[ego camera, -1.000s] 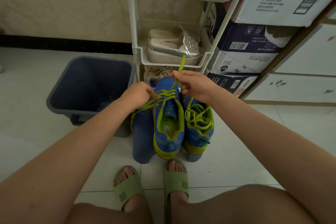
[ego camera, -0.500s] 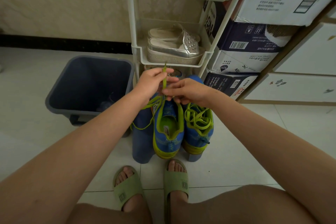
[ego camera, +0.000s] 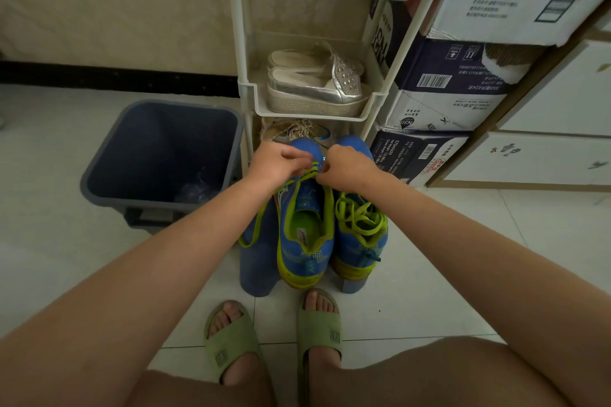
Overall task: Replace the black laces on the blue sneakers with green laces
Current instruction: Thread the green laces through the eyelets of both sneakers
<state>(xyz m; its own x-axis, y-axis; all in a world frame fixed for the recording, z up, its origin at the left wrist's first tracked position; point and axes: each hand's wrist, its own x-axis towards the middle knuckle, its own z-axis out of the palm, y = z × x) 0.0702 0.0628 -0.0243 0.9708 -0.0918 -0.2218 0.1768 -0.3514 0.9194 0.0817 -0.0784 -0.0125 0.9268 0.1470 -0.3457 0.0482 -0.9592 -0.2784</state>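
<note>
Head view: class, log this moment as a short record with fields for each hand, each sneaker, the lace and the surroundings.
Left hand: pinches the green lace over the sneaker's front eyelets
Right hand: pinches the same lace, close to the other hand
Sneaker in work: partly laced, one lace end hanging on the bin side
Other sneaker: green lace threaded, ends piled loosely
Surroundings: grey bin, white shelf rack
</note>
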